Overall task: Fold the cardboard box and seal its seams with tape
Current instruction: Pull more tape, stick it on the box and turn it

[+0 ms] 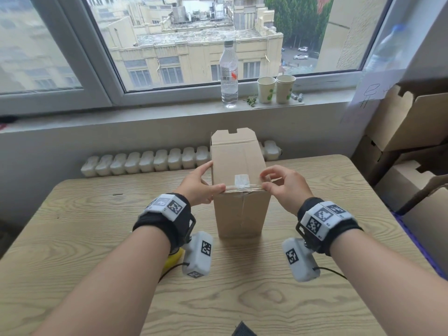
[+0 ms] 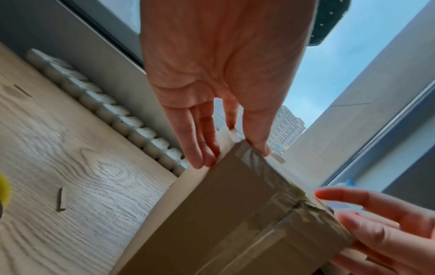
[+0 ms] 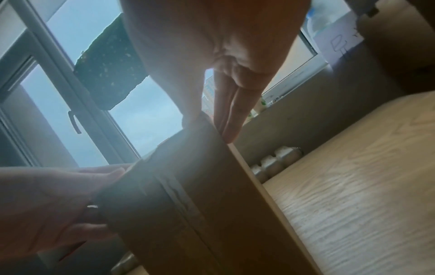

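A tall brown cardboard box point(image 1: 238, 161) stands upright on the wooden table point(image 1: 97, 226), with one flap raised at its far end. Clear tape point(image 1: 242, 180) runs over its near top edge and down the front seam. My left hand point(image 1: 213, 178) is at the near left corner. Its thumb presses the taped edge point(image 2: 266, 167) and its straight fingers point(image 2: 202, 160) lie on the left side. My right hand point(image 1: 264, 182) pinches the near right corner, thumb on the front edge and bent index finger on top. In the right wrist view its other fingers point(image 3: 229, 128) lie down the right side.
A yellow object point(image 1: 173, 260) lies on the table, partly hidden under my left wrist. A water bottle point(image 1: 228, 73) and two paper cups point(image 1: 276, 89) stand on the windowsill. Stacked cardboard boxes point(image 1: 412, 122) fill the right side. A radiator point(image 1: 145, 162) runs behind the table.
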### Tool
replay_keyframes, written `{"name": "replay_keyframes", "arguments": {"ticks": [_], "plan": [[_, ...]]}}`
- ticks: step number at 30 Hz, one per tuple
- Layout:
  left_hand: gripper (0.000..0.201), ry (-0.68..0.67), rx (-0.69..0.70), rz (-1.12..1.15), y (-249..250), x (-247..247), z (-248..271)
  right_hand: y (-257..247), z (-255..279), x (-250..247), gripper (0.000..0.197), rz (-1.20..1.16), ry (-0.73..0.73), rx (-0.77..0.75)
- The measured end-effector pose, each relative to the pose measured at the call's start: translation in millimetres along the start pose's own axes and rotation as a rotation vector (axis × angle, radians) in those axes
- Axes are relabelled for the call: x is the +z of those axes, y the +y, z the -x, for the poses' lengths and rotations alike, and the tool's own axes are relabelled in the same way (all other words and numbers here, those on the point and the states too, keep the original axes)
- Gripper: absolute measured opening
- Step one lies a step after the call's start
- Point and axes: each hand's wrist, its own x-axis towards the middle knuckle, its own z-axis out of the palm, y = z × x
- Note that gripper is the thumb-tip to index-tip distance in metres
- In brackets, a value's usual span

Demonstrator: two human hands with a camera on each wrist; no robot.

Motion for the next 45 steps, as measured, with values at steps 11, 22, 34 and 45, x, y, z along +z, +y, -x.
{"name": "replay_keyframes", "arguments": {"ticks": [11, 22, 34, 45], "plan": [[0.078, 0.125, 0.082, 0.062, 36, 10, 2, 3, 12, -8, 0.072, -0.388, -0.216, 0.144], [0.071, 0.324, 0.02, -0.093, 31, -11, -19, 9, 27, -22, 0.054, -0.5, -0.295, 0.245], [0.025, 0.421, -0.09, 0.024, 8, -33, -17, 23, 25, -16, 0.026, -0.367, -0.079, 0.264], [0.033, 0.453, 0.001, 0.05, 38, -32, 6, -23, 15, -23, 0.026, 0.192, 0.186, -0.123]]}}
